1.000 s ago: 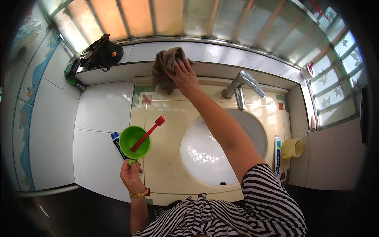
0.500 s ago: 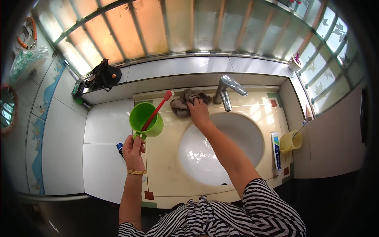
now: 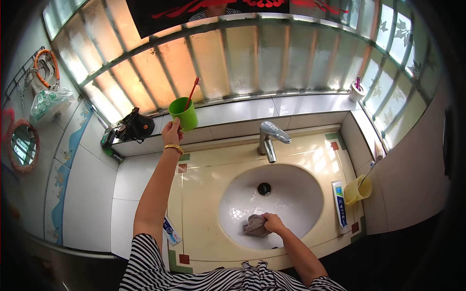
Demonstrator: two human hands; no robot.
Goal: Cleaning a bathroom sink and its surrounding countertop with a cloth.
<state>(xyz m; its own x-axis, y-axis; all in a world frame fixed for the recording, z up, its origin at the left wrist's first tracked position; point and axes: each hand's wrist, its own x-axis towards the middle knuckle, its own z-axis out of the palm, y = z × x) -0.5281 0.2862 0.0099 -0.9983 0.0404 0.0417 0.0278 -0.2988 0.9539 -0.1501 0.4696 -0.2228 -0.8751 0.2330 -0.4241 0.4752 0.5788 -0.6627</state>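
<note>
My left hand point(image 3: 172, 133) grips the green cup point(image 3: 188, 119) by its handle side, holding it up at the window ledge. A red toothbrush point(image 3: 193, 93) leans inside the cup, its head sticking out above the rim. Down in the white sink basin point(image 3: 301, 194), my right hand point(image 3: 274, 223) is closed on a bunched grey-brown cloth point(image 3: 256, 226), over the basin's near part. Behind the basin stands the chrome faucet point(image 3: 269, 140), touched by neither hand.
A toothpaste tube point(image 3: 340, 206) and a yellow cup point(image 3: 357, 189) with a toothbrush stand right of the basin. Another tube point(image 3: 172, 231) lies by my left arm. On the ledge point(image 3: 238, 104) sit a black pouch point(image 3: 138, 126) and, far right, a small white pot point(image 3: 357, 90).
My left hand has raised the green cup away from me to the ledge. My right hand has brought the cloth from beside the faucet down into the basin. The view has tilted up.
</note>
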